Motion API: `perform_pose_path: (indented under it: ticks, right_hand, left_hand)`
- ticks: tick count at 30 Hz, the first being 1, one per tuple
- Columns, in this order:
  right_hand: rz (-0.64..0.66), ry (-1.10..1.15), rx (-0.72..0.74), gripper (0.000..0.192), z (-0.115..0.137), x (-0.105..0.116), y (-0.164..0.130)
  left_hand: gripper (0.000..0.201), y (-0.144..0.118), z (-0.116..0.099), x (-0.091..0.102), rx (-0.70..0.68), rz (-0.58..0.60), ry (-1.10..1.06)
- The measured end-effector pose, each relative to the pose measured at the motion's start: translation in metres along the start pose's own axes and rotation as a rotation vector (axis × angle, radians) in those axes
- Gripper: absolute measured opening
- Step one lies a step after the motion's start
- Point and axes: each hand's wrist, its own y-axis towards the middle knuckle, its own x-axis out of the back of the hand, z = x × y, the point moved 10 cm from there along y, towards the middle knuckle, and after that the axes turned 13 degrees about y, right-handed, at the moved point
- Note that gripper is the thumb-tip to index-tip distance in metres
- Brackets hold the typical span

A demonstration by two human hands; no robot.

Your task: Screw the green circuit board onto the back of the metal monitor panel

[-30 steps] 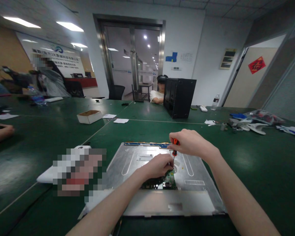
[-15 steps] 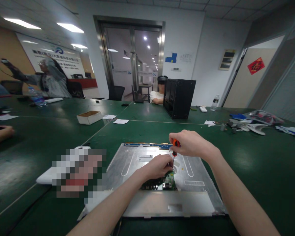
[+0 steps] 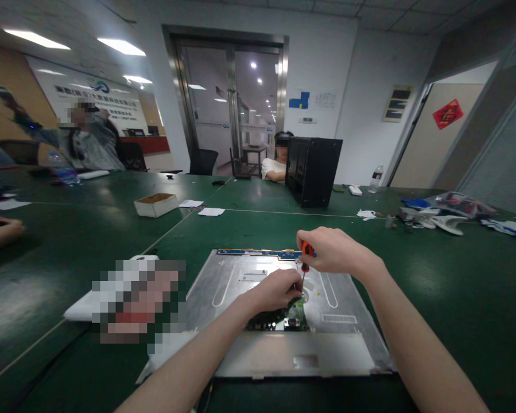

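Observation:
A flat silver metal panel [image 3: 279, 353], resembling the back of a screen, lies on the green table. My right hand [image 3: 337, 249] is wrapped round the orange-and-black handle of a screwdriver [image 3: 307, 249] and holds it almost upright, tip down. Low on its shaft, the fingers of my left hand [image 3: 277, 289] are pinched together; just what sits between the fingertips is partly hidden. Under and beside that hand is a green circuit board [image 3: 298, 312] with a connector. A narrow blue circuit strip [image 3: 258, 253] runs along the panel's far edge.
Left of the panel lies a white object [image 3: 83, 304], partly pixelated. Farther off are an open box [image 3: 155, 205], paper and a black computer case [image 3: 315, 172] with a person behind it. Tools and bags [image 3: 456, 209] lie at right. Another person's hand [image 3: 2, 232] rests at far left.
Both my hands and the screwdriver stay nearly in place over the panel. In the background at left, a person has turned their head and shifted a raised arm slightly.

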Motion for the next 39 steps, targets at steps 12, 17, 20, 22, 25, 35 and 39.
perform_pose_path:
  ticks: [12, 17, 20, 22, 25, 35, 39]
  right_hand:
    - [-0.037, -0.019, 0.000, 0.017, -0.003, 0.005, 0.003]
    - [-0.065, -0.002, -0.010, 0.016, -0.007, 0.013, 0.001]
    - [-0.077, 0.012, -0.005, 0.016, -0.008, 0.016, -0.001]
    - [-0.082, 0.023, -0.007, 0.017, -0.009, 0.018, -0.001]
    - [-0.093, 0.036, -0.012, 0.016, -0.012, 0.020, -0.002]
    - [-0.124, 0.061, -0.014, 0.018, -0.016, 0.026, -0.005]
    - [-0.131, 0.061, -0.015, 0.018, -0.017, 0.028, -0.006]
  left_hand:
    - [0.008, -0.001, -0.002, 0.004, -0.012, -0.012, -0.019]
    - [0.007, -0.001, -0.002, 0.002, -0.022, -0.021, -0.011]
    - [0.010, -0.002, -0.002, 0.005, -0.016, -0.035, -0.019]
    - [0.012, -0.003, 0.000, 0.010, -0.001, -0.053, -0.025]
    - [0.013, -0.003, 0.014, 0.022, 0.061, -0.096, -0.016]
    - [0.012, -0.018, 0.104, 0.035, 0.382, -0.026, 0.068]
    - [0.012, -0.020, 0.106, 0.026, 0.375, 0.042, 0.048]
